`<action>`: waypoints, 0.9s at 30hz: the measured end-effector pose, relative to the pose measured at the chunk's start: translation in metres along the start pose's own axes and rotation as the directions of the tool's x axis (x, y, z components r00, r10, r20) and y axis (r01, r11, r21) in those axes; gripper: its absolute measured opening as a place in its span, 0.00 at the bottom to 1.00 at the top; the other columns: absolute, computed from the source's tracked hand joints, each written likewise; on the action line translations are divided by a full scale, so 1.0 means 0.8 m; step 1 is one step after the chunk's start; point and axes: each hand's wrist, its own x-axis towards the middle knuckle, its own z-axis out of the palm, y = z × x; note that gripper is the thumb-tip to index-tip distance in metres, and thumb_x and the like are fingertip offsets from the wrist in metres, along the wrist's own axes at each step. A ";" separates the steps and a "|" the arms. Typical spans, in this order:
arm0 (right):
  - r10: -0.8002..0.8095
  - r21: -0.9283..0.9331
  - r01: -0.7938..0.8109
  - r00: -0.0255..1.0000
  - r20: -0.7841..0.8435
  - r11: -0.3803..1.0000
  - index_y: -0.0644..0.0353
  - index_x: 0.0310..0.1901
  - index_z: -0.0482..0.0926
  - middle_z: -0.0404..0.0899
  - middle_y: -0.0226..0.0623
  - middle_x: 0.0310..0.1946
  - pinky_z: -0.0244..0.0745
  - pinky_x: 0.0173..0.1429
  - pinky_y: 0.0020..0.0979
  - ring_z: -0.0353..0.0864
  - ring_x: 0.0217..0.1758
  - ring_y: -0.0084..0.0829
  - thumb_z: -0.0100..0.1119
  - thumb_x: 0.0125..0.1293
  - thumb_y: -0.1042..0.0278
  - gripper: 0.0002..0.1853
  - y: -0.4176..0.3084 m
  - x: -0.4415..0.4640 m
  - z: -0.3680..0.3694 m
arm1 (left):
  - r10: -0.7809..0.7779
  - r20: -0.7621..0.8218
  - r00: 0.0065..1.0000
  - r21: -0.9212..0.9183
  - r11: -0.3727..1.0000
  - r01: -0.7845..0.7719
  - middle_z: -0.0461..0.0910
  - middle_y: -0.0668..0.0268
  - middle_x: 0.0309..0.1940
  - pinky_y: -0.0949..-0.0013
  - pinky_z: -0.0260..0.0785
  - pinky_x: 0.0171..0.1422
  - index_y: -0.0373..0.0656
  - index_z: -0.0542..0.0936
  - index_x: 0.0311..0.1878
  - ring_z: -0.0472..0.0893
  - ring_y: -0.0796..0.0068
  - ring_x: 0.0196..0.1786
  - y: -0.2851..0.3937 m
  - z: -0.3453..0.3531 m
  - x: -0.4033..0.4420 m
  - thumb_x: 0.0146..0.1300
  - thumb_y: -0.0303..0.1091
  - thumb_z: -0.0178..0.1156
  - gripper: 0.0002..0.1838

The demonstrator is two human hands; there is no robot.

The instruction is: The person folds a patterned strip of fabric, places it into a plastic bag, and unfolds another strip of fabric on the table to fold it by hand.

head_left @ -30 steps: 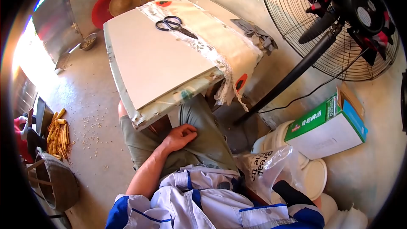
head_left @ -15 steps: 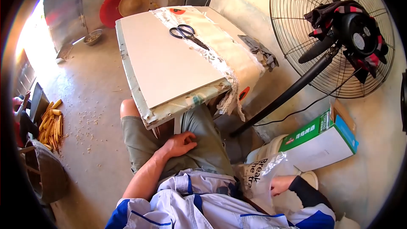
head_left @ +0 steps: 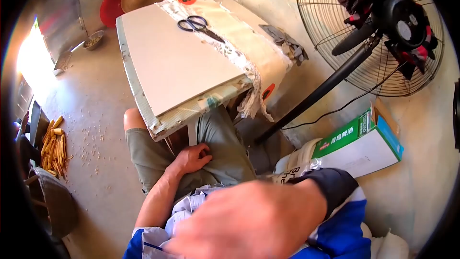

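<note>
My left hand [head_left: 190,158] rests on the olive shorts [head_left: 223,148] below the table's near edge, its fingers curled inward; anything inside them is hidden. Large and blurred, my right hand [head_left: 249,218] is raised close to the camera in front of my torso, and its fingers are smeared by motion. Behind its wrist shows part of a clear plastic bag with black print [head_left: 290,175]. On the table, a white board [head_left: 187,67] lies beside a cream lace-edged runner [head_left: 239,33]. Black-handled scissors [head_left: 200,28] lie across the board and the lace.
A standing fan [head_left: 369,33] and a green and white carton [head_left: 357,146] on tubs are at the right. Corn cobs [head_left: 55,148], scattered kernels and a basket [head_left: 52,206] are on the floor at left. Part of another person [head_left: 26,148] shows at the far left edge.
My right hand has risen from beside the plastic bag at the right to in front of my torso, near the camera. My left hand has stayed on the shorts. The view has shifted slightly.
</note>
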 end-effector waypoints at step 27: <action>0.323 -0.511 -0.565 0.811 -0.487 0.648 0.66 0.59 0.81 0.84 0.47 0.55 0.85 0.46 0.38 0.89 0.44 0.40 0.70 0.68 0.76 0.19 0.161 -0.123 -0.066 | 0.058 -0.019 0.998 0.146 0.988 -0.054 0.90 0.51 0.44 0.54 0.82 0.53 0.42 0.84 0.53 0.90 0.49 0.48 -0.016 0.009 0.003 0.67 0.47 0.71 0.20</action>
